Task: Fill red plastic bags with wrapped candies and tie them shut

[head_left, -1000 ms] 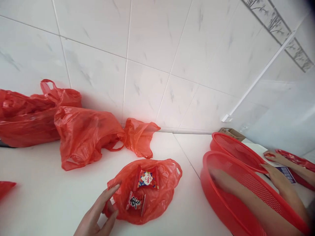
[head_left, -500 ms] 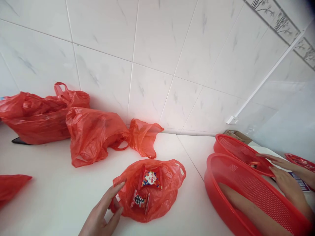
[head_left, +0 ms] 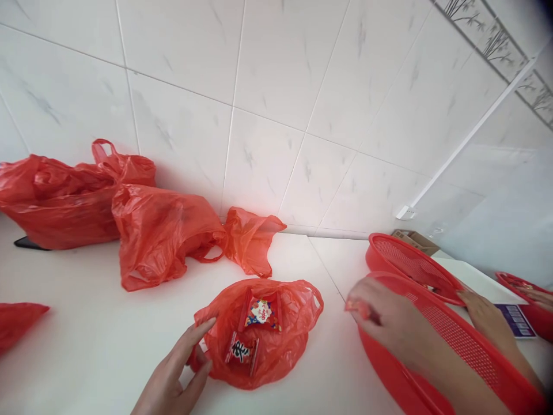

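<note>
My right hand [head_left: 391, 317], closed on a small, blurred red-wrapped packet [head_left: 362, 309], lies to the right of the open, crumpled red plastic bag [head_left: 291, 354]; my left hand [head_left: 173, 374], nearer, thumb and fingers parted, touches its left rim.

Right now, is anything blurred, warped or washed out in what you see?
Head view: right hand and its sweet motion-smeared, the sweet's print unreadable; bagged packets clearer; tile lines slanted, probably partly the wide lens; pale sheen on the right-hand wall; top right corner dark; light soft.
</note>
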A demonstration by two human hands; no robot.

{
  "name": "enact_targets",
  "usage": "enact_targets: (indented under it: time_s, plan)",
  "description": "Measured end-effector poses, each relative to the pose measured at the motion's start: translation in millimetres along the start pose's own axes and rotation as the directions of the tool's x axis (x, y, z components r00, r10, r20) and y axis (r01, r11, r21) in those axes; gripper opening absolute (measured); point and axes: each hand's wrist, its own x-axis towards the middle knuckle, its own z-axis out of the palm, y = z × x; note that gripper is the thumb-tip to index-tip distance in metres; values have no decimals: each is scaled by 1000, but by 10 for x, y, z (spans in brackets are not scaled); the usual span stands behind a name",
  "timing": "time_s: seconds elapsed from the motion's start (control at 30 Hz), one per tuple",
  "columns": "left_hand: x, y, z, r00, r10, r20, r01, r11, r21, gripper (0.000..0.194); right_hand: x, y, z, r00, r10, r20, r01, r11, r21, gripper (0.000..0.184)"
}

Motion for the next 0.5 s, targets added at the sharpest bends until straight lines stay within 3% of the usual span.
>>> enact_targets:
  time_s: [0.13, 0.27, 0.37, 0.43, 0.5]
  plan:
    - [-8, -3, -16, 999, -20, 43, 21, 999, -29, 52, 181, -514, 529, 952, -270, 144, 273, 962, -4, 30]
    - [-1, 18, -41, 1000, -4, 24, 5, 1000, -17, 52, 379, -756, 906, 928, -307, 210, 313, 950, 7, 46]
    - [10, 26, -49, 1000, 12, 10, -12, 1000, 4, 53, 375, -645, 810, 965, -221, 143, 207, 972, 109, 63]
    - [13, 28, -48, 1000, 8, 19, -8, 1000, 6, 54, 268, -426, 614, 994, -90, 57, 82, 988, 132, 47]
    - [10, 32, -45, 1000, 2, 26, -2, 1000, 3, 56, 110, -99, 417, 993, 82, -90, -76, 995, 71, 32]
